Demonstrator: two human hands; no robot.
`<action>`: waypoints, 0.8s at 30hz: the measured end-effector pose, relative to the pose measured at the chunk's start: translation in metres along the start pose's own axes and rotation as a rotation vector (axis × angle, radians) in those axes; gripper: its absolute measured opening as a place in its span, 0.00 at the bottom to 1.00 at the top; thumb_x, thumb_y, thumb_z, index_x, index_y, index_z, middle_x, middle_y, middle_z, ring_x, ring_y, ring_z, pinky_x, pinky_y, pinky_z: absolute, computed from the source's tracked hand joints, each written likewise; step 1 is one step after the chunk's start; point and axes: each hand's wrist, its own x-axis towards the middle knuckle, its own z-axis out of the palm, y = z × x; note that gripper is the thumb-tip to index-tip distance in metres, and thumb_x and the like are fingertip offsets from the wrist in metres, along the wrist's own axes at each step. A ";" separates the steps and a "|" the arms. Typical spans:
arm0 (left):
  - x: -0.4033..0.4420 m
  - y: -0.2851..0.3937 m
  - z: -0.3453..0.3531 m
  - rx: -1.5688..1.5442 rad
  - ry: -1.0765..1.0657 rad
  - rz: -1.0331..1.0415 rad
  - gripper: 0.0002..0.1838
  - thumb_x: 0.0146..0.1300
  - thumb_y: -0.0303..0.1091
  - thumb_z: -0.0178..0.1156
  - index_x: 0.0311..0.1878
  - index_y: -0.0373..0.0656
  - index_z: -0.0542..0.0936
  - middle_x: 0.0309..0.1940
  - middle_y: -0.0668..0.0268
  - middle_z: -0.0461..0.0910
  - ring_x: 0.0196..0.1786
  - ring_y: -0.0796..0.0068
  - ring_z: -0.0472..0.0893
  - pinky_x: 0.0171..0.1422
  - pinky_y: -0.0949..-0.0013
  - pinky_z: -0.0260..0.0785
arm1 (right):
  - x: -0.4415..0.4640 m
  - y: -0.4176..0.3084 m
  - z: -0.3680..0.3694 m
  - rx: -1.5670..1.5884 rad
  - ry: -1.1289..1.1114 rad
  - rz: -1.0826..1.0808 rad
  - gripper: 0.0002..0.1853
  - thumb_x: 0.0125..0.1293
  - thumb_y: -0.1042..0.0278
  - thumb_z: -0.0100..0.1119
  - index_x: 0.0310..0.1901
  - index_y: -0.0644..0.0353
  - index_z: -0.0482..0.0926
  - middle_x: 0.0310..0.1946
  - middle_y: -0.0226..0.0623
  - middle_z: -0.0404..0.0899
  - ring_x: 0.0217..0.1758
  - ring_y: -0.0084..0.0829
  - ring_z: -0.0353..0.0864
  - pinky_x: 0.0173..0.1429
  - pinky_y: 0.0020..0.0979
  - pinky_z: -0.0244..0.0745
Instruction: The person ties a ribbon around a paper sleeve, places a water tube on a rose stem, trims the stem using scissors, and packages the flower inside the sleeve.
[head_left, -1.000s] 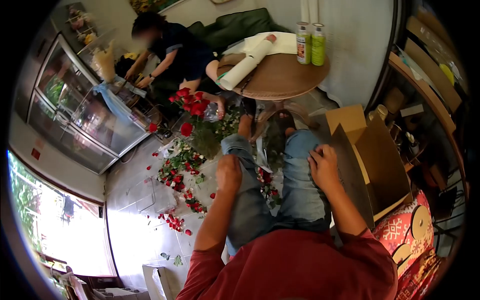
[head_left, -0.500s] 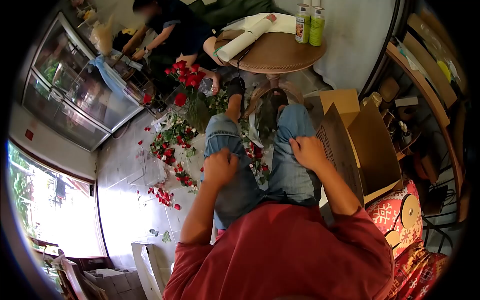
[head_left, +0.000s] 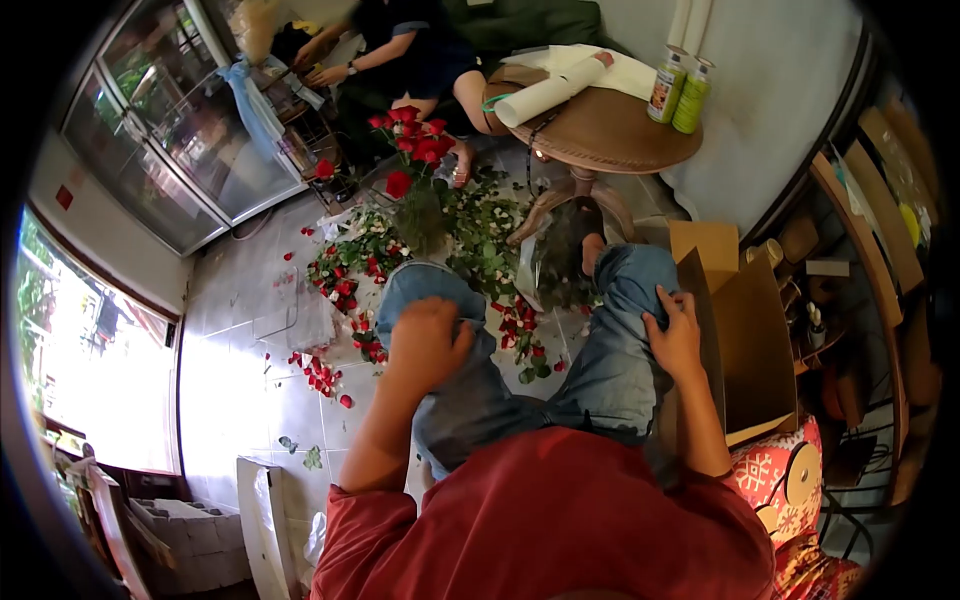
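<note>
My left hand (head_left: 425, 342) rests on my left knee in blue jeans (head_left: 480, 385), holding nothing I can see. Its thumb stands apart, while the fingers bend over the knee with their ends partly hidden. On the outer side of my right knee lies my right hand (head_left: 674, 332), empty, its fingers spread against the denim. Red roses (head_left: 420, 150) stand upright beyond my left knee. Around and between my feet, cut green leaves (head_left: 478, 235) and red petals (head_left: 322, 372) litter the tiled floor.
An open cardboard box (head_left: 752, 335) stands at my right. Ahead, a round wooden table (head_left: 600, 140) carries a white paper roll (head_left: 550, 92) and two spray cans (head_left: 678, 95). A co-worker (head_left: 415, 50) sits far left, near a glass-doored cabinet (head_left: 185, 130).
My view has shifted, and my knees have spread wider. My right hand has moved to the outer side of the right knee, fingers spreading. The left hand stays on its knee.
</note>
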 end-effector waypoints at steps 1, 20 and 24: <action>-0.001 -0.002 0.001 0.001 0.014 -0.005 0.11 0.61 0.39 0.66 0.35 0.40 0.80 0.39 0.52 0.84 0.44 0.47 0.84 0.47 0.46 0.75 | 0.009 0.005 0.004 0.002 0.005 -0.014 0.17 0.68 0.63 0.70 0.54 0.62 0.84 0.38 0.50 0.82 0.43 0.53 0.83 0.49 0.49 0.76; 0.024 -0.010 0.007 0.071 -0.021 0.062 0.32 0.64 0.47 0.68 0.68 0.39 0.79 0.74 0.48 0.70 0.80 0.44 0.63 0.83 0.33 0.45 | 0.047 -0.080 -0.057 -0.028 -0.469 -0.026 0.14 0.69 0.58 0.65 0.47 0.61 0.84 0.36 0.56 0.86 0.37 0.62 0.84 0.43 0.55 0.78; 0.067 0.006 -0.016 -0.123 -0.137 0.330 0.30 0.65 0.42 0.70 0.68 0.39 0.78 0.70 0.49 0.76 0.71 0.44 0.75 0.77 0.45 0.64 | 0.108 -0.116 -0.081 0.128 -0.318 -0.292 0.16 0.68 0.59 0.69 0.52 0.59 0.82 0.38 0.44 0.83 0.40 0.52 0.84 0.43 0.46 0.78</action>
